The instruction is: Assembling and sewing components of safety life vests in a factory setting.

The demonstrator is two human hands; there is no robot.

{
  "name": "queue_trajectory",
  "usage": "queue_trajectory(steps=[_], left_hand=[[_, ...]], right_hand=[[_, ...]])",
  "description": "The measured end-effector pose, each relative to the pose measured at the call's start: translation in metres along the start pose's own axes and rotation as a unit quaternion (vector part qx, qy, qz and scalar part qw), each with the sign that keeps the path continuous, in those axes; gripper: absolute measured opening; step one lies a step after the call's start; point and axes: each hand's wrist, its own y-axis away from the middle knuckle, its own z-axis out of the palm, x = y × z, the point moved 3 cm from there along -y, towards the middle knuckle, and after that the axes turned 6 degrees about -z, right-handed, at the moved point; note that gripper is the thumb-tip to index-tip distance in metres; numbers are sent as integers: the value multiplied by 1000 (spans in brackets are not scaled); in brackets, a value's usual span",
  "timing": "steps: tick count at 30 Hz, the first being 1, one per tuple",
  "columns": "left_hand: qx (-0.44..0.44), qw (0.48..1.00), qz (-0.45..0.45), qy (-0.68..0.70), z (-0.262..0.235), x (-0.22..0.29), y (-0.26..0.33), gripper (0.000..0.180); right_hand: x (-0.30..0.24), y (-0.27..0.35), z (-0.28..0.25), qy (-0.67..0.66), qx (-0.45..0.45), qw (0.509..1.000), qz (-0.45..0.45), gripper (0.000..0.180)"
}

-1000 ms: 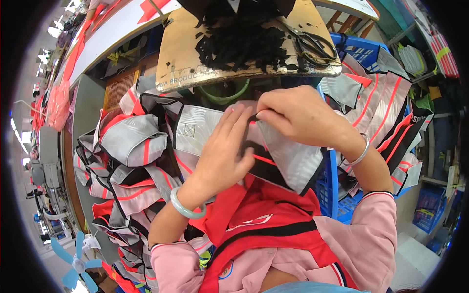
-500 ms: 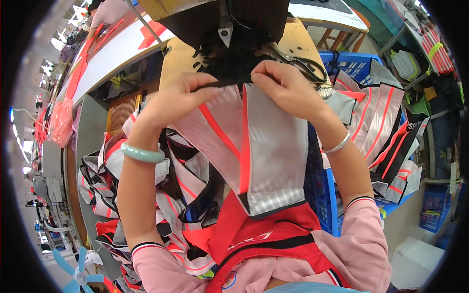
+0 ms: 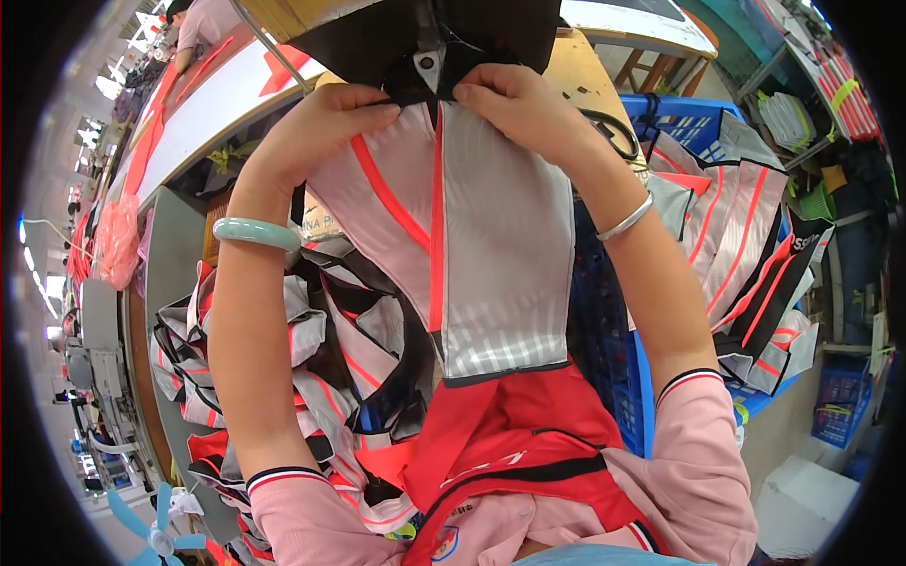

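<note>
A grey fabric panel (image 3: 505, 245) with bright red stripes and dark edging hangs from my two hands, its lower end lying near my red apron (image 3: 519, 415). My left hand (image 3: 354, 115) pinches the panel's far edge on the left. My right hand (image 3: 514, 102) pinches the same edge on the right. Between them the dark edge lies right by the pointed metal tip (image 3: 428, 68) of a machine with a black guard (image 3: 368, 47). Whether the edge lies under that tip I cannot tell. Black-handled scissors (image 3: 618, 132) lie right of my right hand, partly hidden.
Left of the panel sits a heap of similar striped pieces (image 3: 354, 325). A blue plastic crate (image 3: 698, 118) on the right holds more striped panels (image 3: 722, 212). Behind, at upper left, a person (image 3: 203, 26) leans over a white table (image 3: 203, 123) with red strips.
Both hands have moved away from me and slightly left, carrying the panel's edge up to the machine's metal tip. My hands and the panel now cover the dark scraps below the tip.
</note>
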Motion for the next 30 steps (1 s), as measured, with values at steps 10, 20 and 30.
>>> queue_trajectory(steps=[10,20,30], left_hand=[[18,1000,13,7,-18,-17,1,45],[-111,991,66,36,17,8,25,33],[-61,995,76,-2,18,4,17,34]], right_hand=[[-18,11,-12,-27,24,999,12,29],[-11,45,2,-184,-39,981,56,29],[6,22,14,-224,-35,972,57,22]])
